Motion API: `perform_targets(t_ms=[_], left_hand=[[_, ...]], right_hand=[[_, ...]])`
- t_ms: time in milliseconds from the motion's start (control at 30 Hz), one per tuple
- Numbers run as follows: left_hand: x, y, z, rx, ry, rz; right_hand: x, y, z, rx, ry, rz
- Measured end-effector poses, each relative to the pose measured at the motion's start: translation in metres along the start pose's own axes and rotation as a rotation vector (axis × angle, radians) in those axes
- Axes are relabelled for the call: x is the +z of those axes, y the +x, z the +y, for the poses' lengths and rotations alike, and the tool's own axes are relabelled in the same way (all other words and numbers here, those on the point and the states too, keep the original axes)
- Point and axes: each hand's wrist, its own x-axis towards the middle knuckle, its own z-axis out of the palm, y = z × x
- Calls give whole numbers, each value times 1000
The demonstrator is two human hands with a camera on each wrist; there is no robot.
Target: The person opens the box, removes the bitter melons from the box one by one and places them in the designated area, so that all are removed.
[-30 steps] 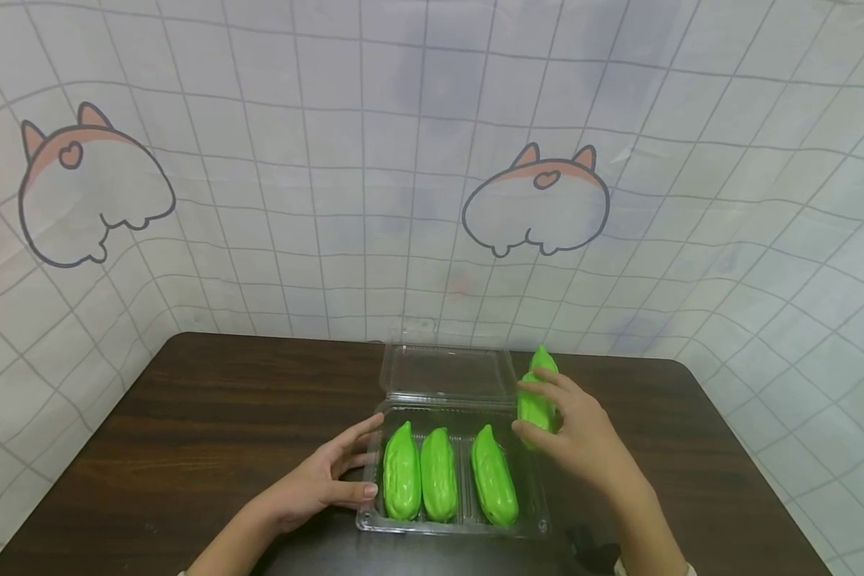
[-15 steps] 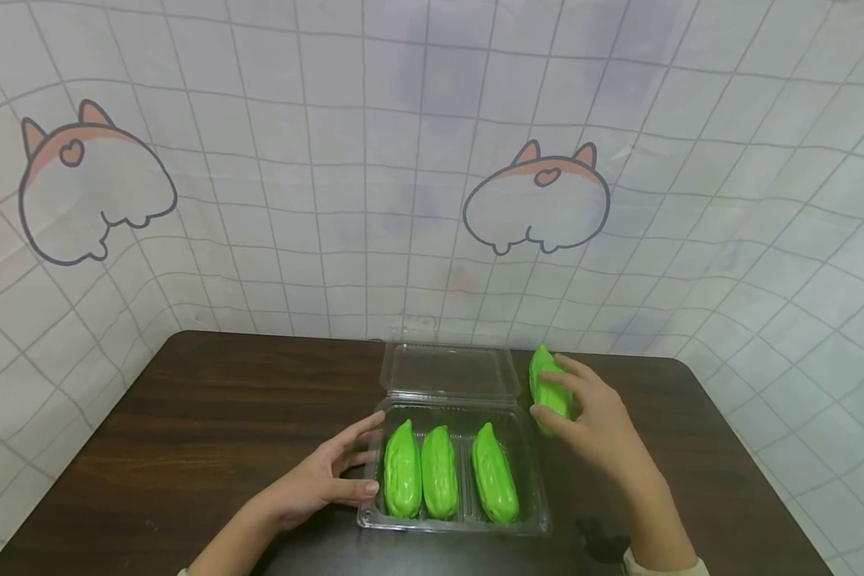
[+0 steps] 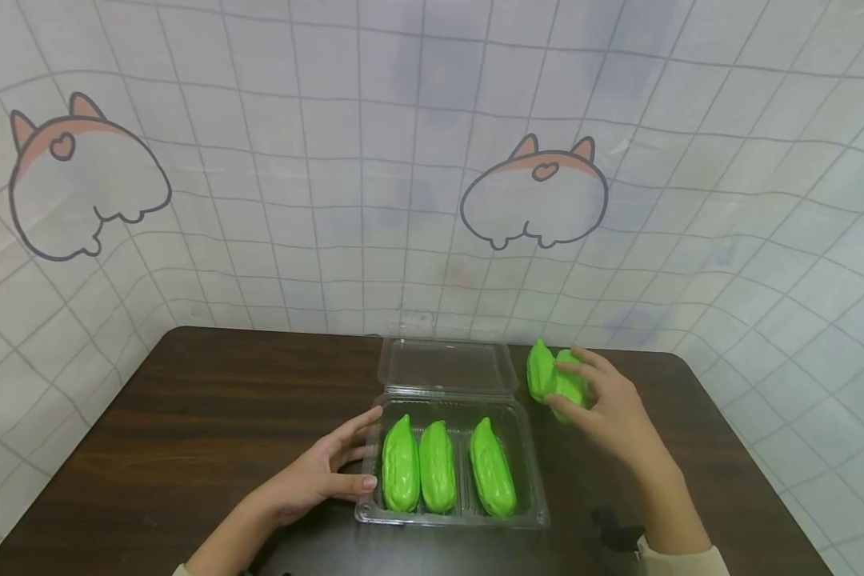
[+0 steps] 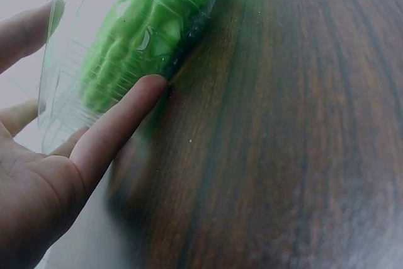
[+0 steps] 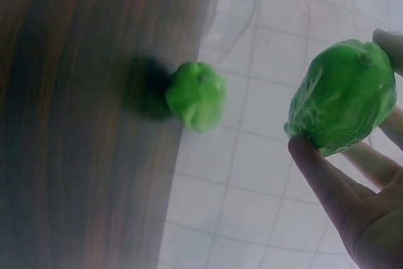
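A clear plastic clamshell box (image 3: 461, 522) lies with its lid (image 3: 446, 366) folded back on the table. Inside are three glossy green bitter melons (image 3: 438, 468), two close together at the left and one apart at the right. Along the box's left side rests my left hand (image 3: 324, 478), thumb and fingers spread; its thumb touches the wall in the left wrist view. My right hand (image 3: 608, 412) pinches another bitter melon (image 5: 346, 96) between thumb and fingers, off the table in the right wrist view. Just left of it, one more bitter melon (image 3: 539, 370) lies on the table.
The dark wooden table (image 3: 209, 424) backs onto a white grid-patterned sheet (image 3: 317, 184) with cartoon animal prints, which also rises at both sides. A dark shadow-like patch (image 3: 612, 528) shows on the table beside my right forearm.
My right hand has carried its bitter melon rightward, away from the box and past the one on the table, which now shows separately. My left hand stays at the box.
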Motion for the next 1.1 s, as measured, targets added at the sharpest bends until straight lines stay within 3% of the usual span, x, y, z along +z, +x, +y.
perform_targets(t_ms=[167,467,1100], left_hand=[[0,-1,2,8,2,-9],[0,0,1,3,0,-7],[-2,0,-2,9,-1,-11]], right_hand=[[-3,7,8,4,-22,-22],[-7,18,22,29,38,-62],[0,35,45,99,81,-114]])
